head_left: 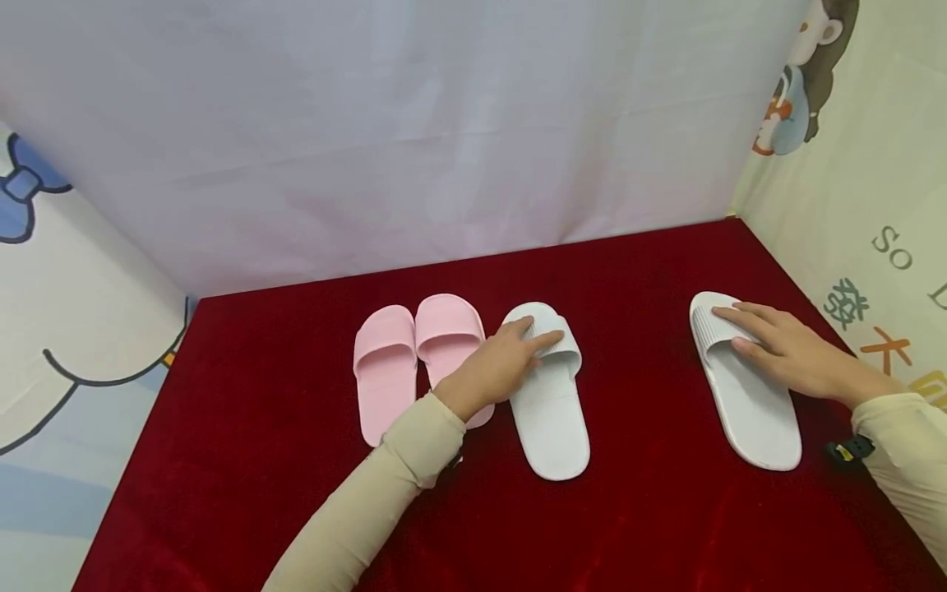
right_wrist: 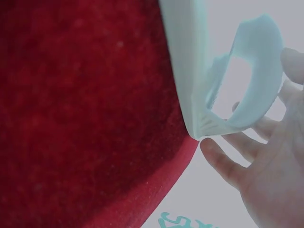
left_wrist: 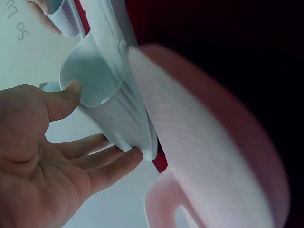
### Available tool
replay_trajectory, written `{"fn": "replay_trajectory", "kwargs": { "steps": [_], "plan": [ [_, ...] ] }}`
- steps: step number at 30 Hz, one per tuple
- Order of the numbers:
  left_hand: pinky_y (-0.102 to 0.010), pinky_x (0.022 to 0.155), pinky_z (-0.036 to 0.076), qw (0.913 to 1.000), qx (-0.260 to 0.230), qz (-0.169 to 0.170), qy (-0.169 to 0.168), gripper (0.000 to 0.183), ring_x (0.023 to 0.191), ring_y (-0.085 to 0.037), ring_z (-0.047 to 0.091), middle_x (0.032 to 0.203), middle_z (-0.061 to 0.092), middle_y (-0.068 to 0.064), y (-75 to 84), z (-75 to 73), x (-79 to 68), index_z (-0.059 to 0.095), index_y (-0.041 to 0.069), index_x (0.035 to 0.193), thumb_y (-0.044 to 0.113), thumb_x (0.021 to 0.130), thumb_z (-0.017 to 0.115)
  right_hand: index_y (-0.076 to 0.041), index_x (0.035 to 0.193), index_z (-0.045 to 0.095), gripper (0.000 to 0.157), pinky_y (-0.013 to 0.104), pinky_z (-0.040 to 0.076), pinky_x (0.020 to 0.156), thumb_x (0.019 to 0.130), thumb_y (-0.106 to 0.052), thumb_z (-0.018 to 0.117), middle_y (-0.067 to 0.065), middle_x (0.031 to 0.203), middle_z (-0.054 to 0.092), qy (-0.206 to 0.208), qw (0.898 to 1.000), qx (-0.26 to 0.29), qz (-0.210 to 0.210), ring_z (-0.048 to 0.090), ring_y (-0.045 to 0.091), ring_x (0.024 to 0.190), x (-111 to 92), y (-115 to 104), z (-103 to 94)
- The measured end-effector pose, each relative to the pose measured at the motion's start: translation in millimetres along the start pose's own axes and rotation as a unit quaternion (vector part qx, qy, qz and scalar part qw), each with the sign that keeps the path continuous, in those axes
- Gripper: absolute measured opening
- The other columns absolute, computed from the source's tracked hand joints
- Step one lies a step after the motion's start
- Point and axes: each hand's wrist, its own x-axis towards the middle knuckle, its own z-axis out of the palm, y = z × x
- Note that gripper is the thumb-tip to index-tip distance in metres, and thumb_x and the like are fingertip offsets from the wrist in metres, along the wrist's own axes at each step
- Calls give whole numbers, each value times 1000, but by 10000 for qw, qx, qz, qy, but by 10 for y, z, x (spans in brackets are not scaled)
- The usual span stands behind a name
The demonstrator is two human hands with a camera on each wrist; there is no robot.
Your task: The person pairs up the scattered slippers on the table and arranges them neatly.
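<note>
Red velvet cloth (head_left: 259, 427) below: my L hand (head_left: 497, 366), fingers spread, no pinch, is on 1 white slide (head_left: 555, 436); R hand (head_left: 795, 352), also spread, is at the 2nd white slide (head_left: 758, 423), well apart. 2 pink slides (head_left: 386, 390) sit side by side, prob. done; white pr. apart, so prob. ½ left.

The left hand (head_left: 494, 363) and right hand (head_left: 790, 349) were well apart, fingers (right_wrist: 221, 159) spread, both forearms (head_left: 373, 501) slanting inward.

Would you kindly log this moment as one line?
left hand: at left white slipper | right hand: at right white slipper | pink slippers: side by side
</note>
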Motion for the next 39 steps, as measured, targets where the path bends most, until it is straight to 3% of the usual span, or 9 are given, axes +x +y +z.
{"fn": "replay_trajectory", "kwargs": {
  "steps": [3, 8, 11, 14, 19, 21, 25, 32, 39],
  "plan": [
    [-47, 98, 53, 10000, 3, 21, -11, 50, 131, -38, 53, 145, 48, -23, 56, -1, -75, 51, 27, 146, 15, 98, 62, -15, 148, 45, 52, 47, 38, 92, 99, -17, 59, 29, 147, 42, -7, 10000, 89, 33, 42, 44, 130, -23, -10, -7],
    [-45, 104, 50, 9997, 65, 231, 2, 50, 128, -39, 55, 143, 49, -23, 130, -9, -190, 53, 26, 145, 15, 98, 63, -10, 147, 47, 57, 10, 32, 84, 93, -10, 68, 21, 142, 46, 166, 9990, 407, -89, 36, -1, 121, -67, 31, -36],
    [-45, 107, 47, 9994, 100, 324, -15, 49, 127, -39, 56, 143, 49, -24, 151, -1, -237, 53, 26, 145, 16, 98, 63, -9, 145, 49, 59, 1, 26, 83, 90, -7, 71, 20, 142, 47, 201, 9977, 654, -8, 29, -19, 115, -97, 70, -55],
    [-45, 110, 45, 9993, 21, 372, -8, 48, 129, -40, 55, 145, 48, -25, 149, 19, -264, 53, 26, 145, 18, 98, 62, -10, 144, 50, 59, 1, 31, 81, 90, -7, 71, 14, 142, 48, 183, 9982, 565, -25, 31, -20, 112, -118, 101, -67],
    [-46, 113, 41, 9991, -279, 332, -2, 49, 133, -42, 51, 147, 45, -26, 118, 47, -297, 51, 25, 146, 18, 99, 62, -12, 140, 56, 59, 6, 39, 74, 85, -4, 76, -25, 135, 42, 346, 9981, 371, -357, 41, -14, 103, -109, 96, -40],
    [-45, 113, 42, 9990, -319, 315, 42, 49, 132, -41, 52, 146, 46, -25, 105, 56, -308, 51, 24, 146, 18, 99, 62, -12, 139, 57, 60, 7, 40, 74, 83, -4, 78, -34, 133, 37, 347, 9975, 345, -514, 42, -13, 104, -93, 77, -30],
    [-45, 111, 44, 9983, -400, 357, 227, 48, 128, -41, 56, 144, 49, -26, 85, 58, -325, 54, 23, 145, 20, 98, 63, -15, 141, 56, 62, 5, 40, 77, 83, -7, 79, -32, 135, 39, 226, 9974, 262, -636, 39, -19, 110, -69, 28, -26],
    [-46, 111, 43, 9980, -519, 273, 249, 46, 129, -41, 55, 144, 50, -26, 74, 59, -346, 54, 23, 144, 23, 99, 62, -18, 143, 55, 62, 3, 37, 79, 86, -12, 77, 12, 137, 55, -64, 9980, 272, -573, 28, -26, 117, -40, -107, -17],
    [-46, 112, 43, 9981, -587, 157, 123, 47, 131, -40, 54, 145, 50, -25, 83, 44, -367, 54, 25, 145, 24, 99, 62, -20, 141, 57, 58, 11, 43, 78, 87, -18, 77, 12, 134, 57, -163, 9977, 156, -637, 32, -22, 115, 47, -289, 30]
  ]
}}
